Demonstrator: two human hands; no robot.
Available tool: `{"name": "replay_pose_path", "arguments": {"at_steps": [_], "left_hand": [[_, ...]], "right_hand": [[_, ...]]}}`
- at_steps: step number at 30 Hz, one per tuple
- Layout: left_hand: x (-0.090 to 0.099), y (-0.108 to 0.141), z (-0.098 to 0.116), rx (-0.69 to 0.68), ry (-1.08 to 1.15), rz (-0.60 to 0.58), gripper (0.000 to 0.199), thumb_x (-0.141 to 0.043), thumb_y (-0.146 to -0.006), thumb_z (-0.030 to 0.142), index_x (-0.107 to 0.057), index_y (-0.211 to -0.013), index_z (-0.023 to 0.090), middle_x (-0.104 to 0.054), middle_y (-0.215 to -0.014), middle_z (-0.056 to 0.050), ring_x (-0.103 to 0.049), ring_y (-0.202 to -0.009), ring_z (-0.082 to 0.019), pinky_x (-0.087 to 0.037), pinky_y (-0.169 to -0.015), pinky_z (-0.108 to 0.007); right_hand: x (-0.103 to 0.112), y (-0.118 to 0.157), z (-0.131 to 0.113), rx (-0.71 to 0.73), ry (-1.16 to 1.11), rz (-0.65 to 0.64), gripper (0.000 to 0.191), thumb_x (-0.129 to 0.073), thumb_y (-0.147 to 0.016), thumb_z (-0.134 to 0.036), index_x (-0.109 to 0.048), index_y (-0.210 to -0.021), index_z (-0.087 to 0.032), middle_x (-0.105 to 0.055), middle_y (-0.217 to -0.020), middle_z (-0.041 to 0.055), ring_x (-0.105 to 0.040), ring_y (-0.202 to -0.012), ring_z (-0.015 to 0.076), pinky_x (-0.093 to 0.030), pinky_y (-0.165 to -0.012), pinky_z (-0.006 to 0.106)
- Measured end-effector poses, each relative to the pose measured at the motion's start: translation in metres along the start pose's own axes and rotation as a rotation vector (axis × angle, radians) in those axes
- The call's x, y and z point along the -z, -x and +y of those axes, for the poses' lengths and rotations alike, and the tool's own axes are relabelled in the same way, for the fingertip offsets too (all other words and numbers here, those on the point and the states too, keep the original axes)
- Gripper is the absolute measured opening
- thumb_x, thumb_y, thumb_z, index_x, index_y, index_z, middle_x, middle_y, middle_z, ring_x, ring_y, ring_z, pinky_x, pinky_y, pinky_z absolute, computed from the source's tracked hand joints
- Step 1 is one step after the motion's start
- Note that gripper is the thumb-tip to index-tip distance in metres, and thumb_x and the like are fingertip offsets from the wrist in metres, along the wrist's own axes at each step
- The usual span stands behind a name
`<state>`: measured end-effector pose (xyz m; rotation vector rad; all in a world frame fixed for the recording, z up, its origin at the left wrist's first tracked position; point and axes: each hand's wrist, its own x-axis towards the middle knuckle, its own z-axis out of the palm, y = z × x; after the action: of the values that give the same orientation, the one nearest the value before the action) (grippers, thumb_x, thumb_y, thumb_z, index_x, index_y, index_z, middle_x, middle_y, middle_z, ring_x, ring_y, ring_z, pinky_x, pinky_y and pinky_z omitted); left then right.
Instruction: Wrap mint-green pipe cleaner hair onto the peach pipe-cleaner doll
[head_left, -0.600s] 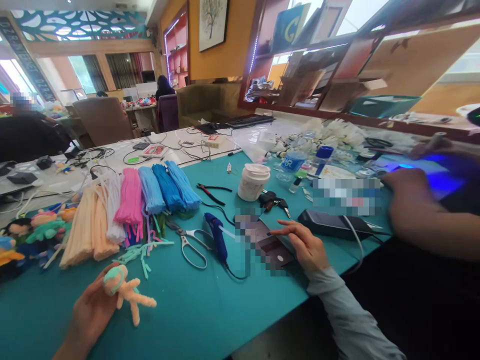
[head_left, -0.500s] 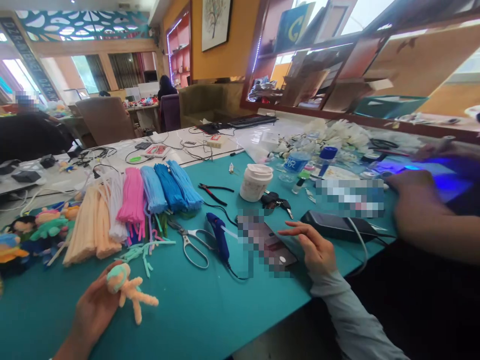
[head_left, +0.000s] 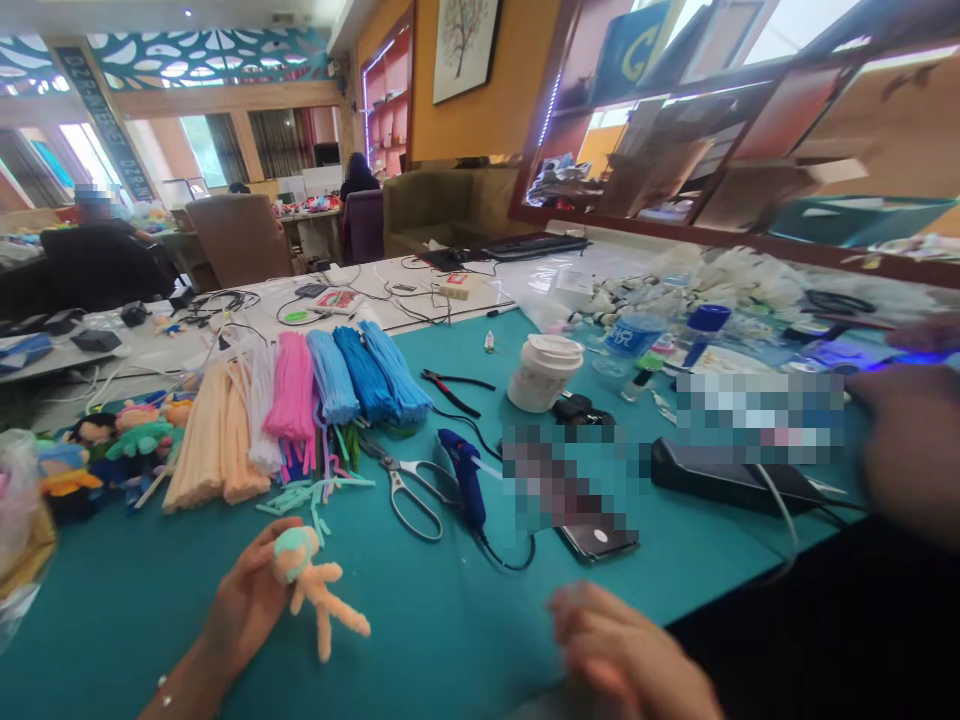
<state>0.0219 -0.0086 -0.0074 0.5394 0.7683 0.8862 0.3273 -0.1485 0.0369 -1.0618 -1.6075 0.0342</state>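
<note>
A small peach doll (head_left: 324,592) with a mint-green band on its head is held by the head in my left hand (head_left: 251,592), above the green mat (head_left: 420,640) at the lower left. My right hand (head_left: 622,645) is blurred at the bottom, near the mat's front edge, its fingers smeared by motion. Beyond it lies a phone (head_left: 600,535), partly pixelated. A blue glue gun (head_left: 463,480) and open-handled scissors (head_left: 412,495) rest at the middle of the mat. Mint-green fuzzy stems (head_left: 315,495) lie just beyond the doll.
Bundles of peach (head_left: 202,435), pink (head_left: 291,385) and blue stems (head_left: 364,375) stand behind. Pliers (head_left: 457,390), a white tub (head_left: 545,372), a bottle (head_left: 630,340) and a black device (head_left: 731,480) are farther right. Another person's arm (head_left: 911,450) reaches in at the right edge.
My right hand has moved away from the phone, down toward the mat's front edge. The view has turned left, so things appear farther right. The doll remains in my left hand.
</note>
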Motion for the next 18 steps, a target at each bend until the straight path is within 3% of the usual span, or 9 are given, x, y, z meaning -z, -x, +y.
{"name": "replay_pose_path", "arguments": {"at_steps": [1,2,4,9,13,18], "left_hand": [[-0.003,0.000,-0.002,0.008,-0.015,-0.037,0.028,-0.071,-0.066,0.026,-0.072,-0.092,0.015,-0.070,-0.087,-0.009,-0.065,-0.083,-0.027,-0.052,-0.074,-0.037],[-0.006,0.000,-0.005,0.001,-0.023,-0.060,0.029,-0.072,-0.067,0.027,-0.072,-0.093,0.015,-0.070,-0.087,-0.009,-0.065,-0.082,-0.026,-0.051,-0.074,-0.036],[-0.011,0.001,-0.009,-0.016,-0.033,-0.092,0.029,-0.073,-0.066,0.026,-0.073,-0.092,0.015,-0.071,-0.086,-0.009,-0.064,-0.079,-0.024,-0.050,-0.073,-0.033],[-0.019,0.004,-0.013,-0.081,-0.010,-0.082,0.027,-0.075,-0.066,0.028,-0.074,-0.090,0.016,-0.072,-0.083,-0.007,-0.063,-0.075,-0.022,-0.049,-0.071,-0.033],[-0.022,0.006,-0.011,-0.072,0.004,-0.080,0.028,-0.079,-0.063,0.028,-0.074,-0.088,0.016,-0.072,-0.080,-0.007,-0.063,-0.073,-0.020,-0.050,-0.068,-0.030],[-0.026,0.005,-0.016,-0.107,-0.021,-0.003,0.032,-0.084,-0.058,0.031,-0.074,-0.084,0.014,-0.072,-0.077,-0.007,-0.063,-0.067,-0.019,-0.050,-0.062,-0.027]], "right_hand": [[-0.014,-0.004,-0.008,0.082,-0.044,-0.082,0.016,-0.044,-0.091,-0.023,-0.059,-0.089,-0.028,-0.054,-0.053,-0.0010,-0.055,-0.048,0.0223,-0.050,-0.045,0.037],[-0.029,-0.009,-0.015,0.146,-0.117,-0.198,0.022,-0.044,-0.089,-0.016,-0.057,-0.104,-0.027,-0.059,-0.059,-0.0011,-0.057,-0.051,0.0201,-0.050,-0.047,0.034],[-0.057,-0.022,-0.023,0.135,-0.134,-0.237,0.032,-0.046,-0.086,-0.010,-0.053,-0.114,-0.026,-0.065,-0.075,0.0025,-0.062,-0.069,0.0209,-0.053,-0.058,0.033],[-0.108,-0.054,-0.020,0.062,-0.170,-0.362,0.041,-0.057,-0.087,-0.036,-0.046,-0.123,-0.020,-0.059,-0.114,0.0147,-0.058,-0.103,0.0264,-0.052,-0.083,0.041],[-0.132,-0.056,-0.008,-0.016,-0.235,-0.398,0.051,-0.062,-0.082,-0.049,-0.049,-0.120,-0.017,-0.058,-0.112,0.0154,-0.056,-0.106,0.0284,-0.049,-0.088,0.044],[-0.145,-0.041,0.000,-0.111,-0.301,-0.438,0.044,-0.068,-0.079,-0.037,-0.052,-0.116,-0.018,-0.059,-0.106,0.0116,-0.056,-0.100,0.0261,-0.049,-0.084,0.041]]}}
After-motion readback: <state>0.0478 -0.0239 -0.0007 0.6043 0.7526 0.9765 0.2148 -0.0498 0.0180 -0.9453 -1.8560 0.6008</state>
